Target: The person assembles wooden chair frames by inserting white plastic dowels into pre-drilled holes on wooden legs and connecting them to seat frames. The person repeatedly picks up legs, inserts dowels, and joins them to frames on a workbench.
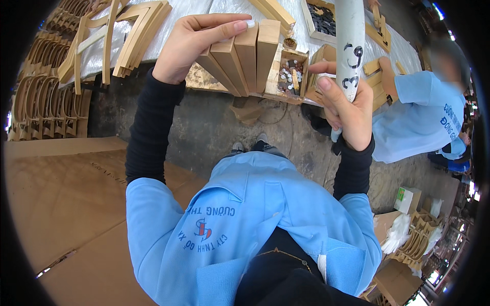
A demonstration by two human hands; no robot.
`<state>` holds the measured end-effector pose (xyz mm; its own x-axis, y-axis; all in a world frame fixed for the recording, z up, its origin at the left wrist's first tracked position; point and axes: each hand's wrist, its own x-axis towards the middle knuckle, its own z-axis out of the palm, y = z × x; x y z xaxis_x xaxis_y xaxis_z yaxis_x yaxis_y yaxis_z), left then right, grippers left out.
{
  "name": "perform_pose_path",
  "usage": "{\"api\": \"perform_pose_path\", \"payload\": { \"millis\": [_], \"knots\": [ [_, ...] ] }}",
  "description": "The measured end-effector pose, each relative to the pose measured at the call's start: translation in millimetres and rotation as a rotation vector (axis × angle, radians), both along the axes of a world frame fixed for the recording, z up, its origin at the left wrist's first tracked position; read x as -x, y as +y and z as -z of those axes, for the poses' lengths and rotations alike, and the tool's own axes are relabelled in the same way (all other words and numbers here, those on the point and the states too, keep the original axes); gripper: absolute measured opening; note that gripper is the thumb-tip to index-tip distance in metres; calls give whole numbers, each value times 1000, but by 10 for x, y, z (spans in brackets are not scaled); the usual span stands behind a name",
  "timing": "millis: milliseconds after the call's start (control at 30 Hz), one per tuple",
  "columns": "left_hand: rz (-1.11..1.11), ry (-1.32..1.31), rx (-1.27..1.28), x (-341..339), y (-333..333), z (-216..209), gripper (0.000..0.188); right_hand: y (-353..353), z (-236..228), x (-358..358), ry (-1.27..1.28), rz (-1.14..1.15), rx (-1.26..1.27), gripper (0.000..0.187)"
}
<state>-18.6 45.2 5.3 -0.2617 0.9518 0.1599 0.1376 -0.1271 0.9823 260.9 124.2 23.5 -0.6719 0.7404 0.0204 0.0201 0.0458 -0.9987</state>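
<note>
Our blue shirt [255, 191] faces the wooden bars [247, 56]. At their top ends, our left hand [188, 43] pinches a white piece [249, 23], likely light, stiff, best held edgewise; to their right, our right hand [353, 115] meets a white tube [350, 46], grip unclear.

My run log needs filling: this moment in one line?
left hand: pinching small white piece; right hand: gripping white rod; wooden bars: beside left hand
</note>
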Motion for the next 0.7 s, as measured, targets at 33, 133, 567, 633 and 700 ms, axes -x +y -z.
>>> {"api": "perform_pose_path", "payload": {
  "millis": [33, 133, 567, 633, 700],
  "knots": [
    [3, -2, 2, -5, -15, -4, 32, -13, 10, -20, -8, 1, 3, 36],
    [-6, -4, 0, -31, -66, -21, 32, -30, -5, -105, -64, -7, -21, 36],
    [-8, -13, 9, -82, -163, -85, 33, 272, -598, -674, -366, -81, -545, 53],
    [6, 2, 23, -79, -172, -117, 33, 260, -781, -648, -498, -67, -895, 39],
    [27, 10, 49, -52, -170, -133, 33, 212, -917, -614, -651, -98, -917, 39]
  ]
}}
